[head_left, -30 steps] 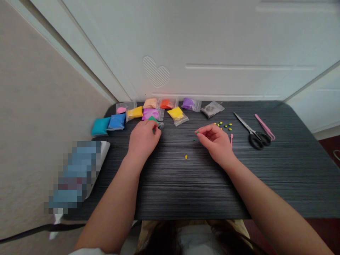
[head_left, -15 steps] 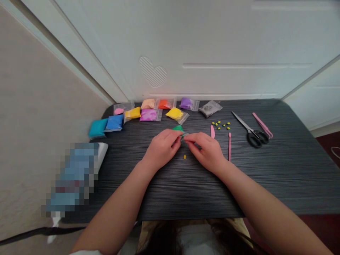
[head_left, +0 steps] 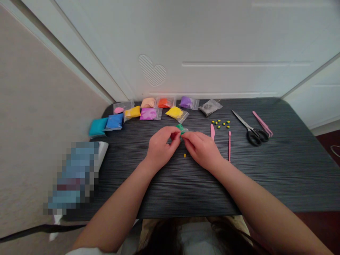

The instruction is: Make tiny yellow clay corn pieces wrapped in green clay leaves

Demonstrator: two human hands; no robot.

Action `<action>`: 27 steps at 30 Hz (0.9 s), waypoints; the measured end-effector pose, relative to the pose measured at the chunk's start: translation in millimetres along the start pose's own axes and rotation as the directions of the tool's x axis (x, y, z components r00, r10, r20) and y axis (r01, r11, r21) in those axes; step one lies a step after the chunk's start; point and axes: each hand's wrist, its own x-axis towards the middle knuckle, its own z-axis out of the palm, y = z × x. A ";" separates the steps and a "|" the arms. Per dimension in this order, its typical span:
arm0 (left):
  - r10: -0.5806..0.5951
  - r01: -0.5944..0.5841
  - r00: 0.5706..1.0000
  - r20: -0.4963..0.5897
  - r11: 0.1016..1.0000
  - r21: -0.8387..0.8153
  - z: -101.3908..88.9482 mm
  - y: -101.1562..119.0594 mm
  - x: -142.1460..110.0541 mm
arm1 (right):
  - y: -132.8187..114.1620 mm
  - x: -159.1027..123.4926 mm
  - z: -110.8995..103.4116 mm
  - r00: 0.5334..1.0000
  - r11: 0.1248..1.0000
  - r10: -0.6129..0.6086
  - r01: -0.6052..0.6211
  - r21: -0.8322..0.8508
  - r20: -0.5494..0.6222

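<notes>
While the left hand (head_left: pixel 163 144) pinches the small green bag (head_left: pixel 180 126) between its fingers over the middle of the desk (head_left: pixel 170 194), the right hand (head_left: pixel 203 148) grips the bag's clear end, fingertips nearly meeting the left's. One yellow piece (head_left: pixel 185 155) lies near both hands, on the person's side, and a pink knife (head_left: pixel 212 130) lies just beyond the right.
</notes>
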 end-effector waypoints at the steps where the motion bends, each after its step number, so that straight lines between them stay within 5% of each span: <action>1: -0.014 0.014 1.000 -0.005 1.000 -0.008 0.6 0.6 -0.2 | -0.1 0.2 0.5 1.000 1.000 0.017 -0.017 0.001 -0.009; 19: -0.098 0.095 0.995 -0.021 0.989 -0.115 0.3 2.2 0.3 | 5.6 -3.2 -1.1 0.998 0.990 -0.040 0.047 0.133 -0.054; 27: 0.029 -0.031 0.998 -0.050 0.998 -0.047 -2.8 -3.0 0.7 | 6.9 1.4 -6.6 0.971 0.993 0.016 0.013 0.118 -0.239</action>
